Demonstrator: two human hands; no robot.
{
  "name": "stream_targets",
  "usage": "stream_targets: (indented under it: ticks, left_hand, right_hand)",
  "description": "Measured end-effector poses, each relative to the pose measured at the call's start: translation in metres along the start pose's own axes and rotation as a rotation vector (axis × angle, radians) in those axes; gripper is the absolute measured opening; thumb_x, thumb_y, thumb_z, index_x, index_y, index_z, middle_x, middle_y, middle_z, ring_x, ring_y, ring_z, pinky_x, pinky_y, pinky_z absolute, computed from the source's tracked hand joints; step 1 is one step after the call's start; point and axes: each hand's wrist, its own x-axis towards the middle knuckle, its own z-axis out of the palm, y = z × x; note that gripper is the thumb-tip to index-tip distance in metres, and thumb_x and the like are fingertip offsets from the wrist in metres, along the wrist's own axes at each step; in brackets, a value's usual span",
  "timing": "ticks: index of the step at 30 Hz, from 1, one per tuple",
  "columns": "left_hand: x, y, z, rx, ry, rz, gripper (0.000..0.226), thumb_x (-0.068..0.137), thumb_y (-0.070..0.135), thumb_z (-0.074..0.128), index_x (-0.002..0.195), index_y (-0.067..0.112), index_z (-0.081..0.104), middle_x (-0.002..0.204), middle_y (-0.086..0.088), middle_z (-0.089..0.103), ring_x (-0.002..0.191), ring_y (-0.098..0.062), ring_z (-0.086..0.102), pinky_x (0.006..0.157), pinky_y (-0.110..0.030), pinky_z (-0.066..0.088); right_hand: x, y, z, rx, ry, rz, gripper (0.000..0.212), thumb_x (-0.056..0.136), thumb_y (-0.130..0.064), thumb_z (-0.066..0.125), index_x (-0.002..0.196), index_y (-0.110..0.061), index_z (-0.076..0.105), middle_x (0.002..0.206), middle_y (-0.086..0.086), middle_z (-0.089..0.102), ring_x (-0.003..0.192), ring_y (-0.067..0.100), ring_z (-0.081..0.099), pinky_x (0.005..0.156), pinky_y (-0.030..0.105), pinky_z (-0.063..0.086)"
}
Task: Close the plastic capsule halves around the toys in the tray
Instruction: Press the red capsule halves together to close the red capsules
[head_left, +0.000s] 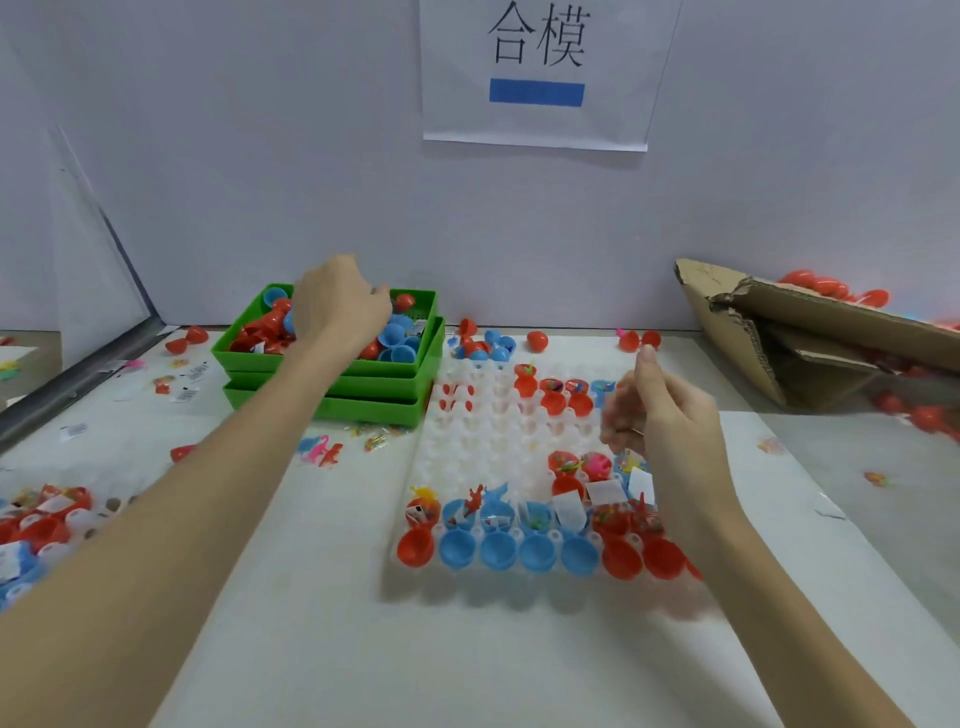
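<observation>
The clear plastic tray (483, 457) is lying flat, long axis running away from the person, its nearest row holding open red and blue capsule halves (498, 551) facing mouths up (toys and paper slips sit in the halves just behind). The left hand (337, 306) is reaching into the top green bin (332, 364), fingers curled down among loose halves; I cannot tell whether it is gripping one. The right hand (654, 415) is hovering over the tray's right side, fingers loosely curled.

we face a pale wall (260, 156) with a paper sign (540, 73), above a white table (415, 665).

Toy-packing workbench: labelled sign (537, 73), capsule-filled bins (332, 364)
</observation>
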Motion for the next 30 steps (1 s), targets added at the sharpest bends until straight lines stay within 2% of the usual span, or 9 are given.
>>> stream_targets:
  ticks: [2, 4, 6, 8, 12, 17, 22, 28, 30]
  left_hand:
    - [-0.021, -0.003, 0.008, -0.041, 0.09, 0.108, 0.03, 0.103, 0.023, 0.062, 0.125, 0.004, 0.068, 0.116, -0.016, 0.069, 0.107, -0.032, 0.064, 0.092, -0.042, 0.051]
    - [-0.05, -0.003, 0.016, -0.174, 0.128, 0.266, 0.021, 0.102, 0.019, 0.064, 0.117, 0.008, 0.072, 0.112, -0.008, 0.066, 0.099, -0.019, 0.062, 0.09, -0.031, 0.049]
    - [-0.081, 0.0, 0.022, -0.313, 0.022, 0.367, 0.009, 0.101, 0.019, 0.066, 0.103, 0.015, 0.074, 0.095, 0.005, 0.068, 0.078, -0.001, 0.059, 0.076, -0.016, 0.048]
    - [-0.108, -0.002, 0.024, -0.424, -0.193, 0.423, 0.011, 0.101, 0.027, 0.066, 0.092, 0.026, 0.072, 0.079, 0.016, 0.068, 0.069, 0.003, 0.059, 0.064, -0.01, 0.044]
    - [-0.133, -0.021, 0.016, -0.492, -0.448, 0.523, 0.033, 0.096, 0.052, 0.061, 0.074, 0.028, 0.068, 0.063, 0.006, 0.062, 0.058, -0.011, 0.054, 0.055, -0.02, 0.042]
    - [-0.123, -0.044, -0.014, -0.329, -0.672, 0.48, 0.059, 0.082, 0.072, 0.069, 0.06, 0.018, 0.06, 0.051, 0.009, 0.042, 0.051, -0.007, 0.038, 0.052, -0.018, 0.033]
    - [-0.118, -0.054, -0.036, -0.205, -0.95, 0.404, 0.038, 0.064, 0.062, 0.091, 0.067, 0.027, 0.076, 0.049, 0.007, 0.032, 0.05, -0.012, 0.029, 0.048, -0.021, 0.024]
    - [-0.121, -0.05, -0.038, -0.178, -1.013, 0.438, 0.016, 0.075, 0.05, 0.089, 0.077, 0.036, 0.08, 0.051, 0.007, 0.032, 0.051, -0.012, 0.03, 0.051, -0.021, 0.025]
    - [-0.123, -0.05, -0.038, -0.179, -1.025, 0.44, 0.009, 0.08, 0.043, 0.086, 0.078, 0.037, 0.08, 0.051, 0.009, 0.035, 0.051, -0.011, 0.032, 0.052, -0.02, 0.027]
  right_hand:
    - [0.001, 0.001, -0.003, -0.092, 0.072, -0.045, 0.055, 0.099, -0.042, 0.063, 0.068, -0.006, 0.037, 0.052, -0.002, 0.037, 0.047, 0.009, 0.034, 0.048, 0.019, 0.041]
    - [0.002, 0.002, -0.004, -0.161, 0.085, -0.062, 0.06, 0.095, -0.039, 0.069, 0.065, -0.01, 0.026, 0.052, -0.004, 0.027, 0.049, 0.01, 0.024, 0.048, 0.016, 0.037]
    - [0.002, 0.002, -0.003, -0.19, 0.043, -0.038, 0.061, 0.097, -0.038, 0.068, 0.064, -0.008, 0.026, 0.052, -0.005, 0.025, 0.051, 0.012, 0.023, 0.052, 0.019, 0.038]
    - [0.0, 0.003, 0.0, -0.212, 0.014, -0.016, 0.06, 0.099, -0.038, 0.064, 0.064, -0.002, 0.03, 0.049, -0.006, 0.026, 0.048, 0.011, 0.024, 0.054, 0.023, 0.04]
    - [-0.002, 0.004, 0.002, -0.188, -0.034, 0.016, 0.059, 0.102, -0.036, 0.059, 0.053, -0.017, 0.032, 0.044, -0.01, 0.028, 0.04, 0.007, 0.025, 0.045, 0.011, 0.035]
    - [-0.001, 0.002, 0.0, -0.223, -0.093, -0.008, 0.056, 0.102, -0.036, 0.058, 0.059, -0.014, 0.03, 0.048, -0.005, 0.03, 0.043, 0.008, 0.026, 0.047, 0.011, 0.035]
    - [0.0, 0.002, -0.001, -0.268, -0.108, -0.061, 0.054, 0.101, -0.032, 0.061, 0.063, -0.016, 0.026, 0.051, -0.006, 0.028, 0.047, 0.008, 0.025, 0.05, 0.012, 0.034]
    - [-0.005, 0.001, 0.0, -0.301, -0.067, -0.097, 0.06, 0.1, -0.023, 0.065, 0.056, -0.019, 0.025, 0.041, -0.013, 0.026, 0.043, 0.008, 0.028, 0.066, 0.03, 0.044]
    - [-0.005, 0.001, 0.001, -0.298, -0.074, -0.093, 0.059, 0.1, -0.023, 0.065, 0.057, -0.018, 0.026, 0.041, -0.013, 0.026, 0.043, 0.008, 0.028, 0.069, 0.03, 0.046]
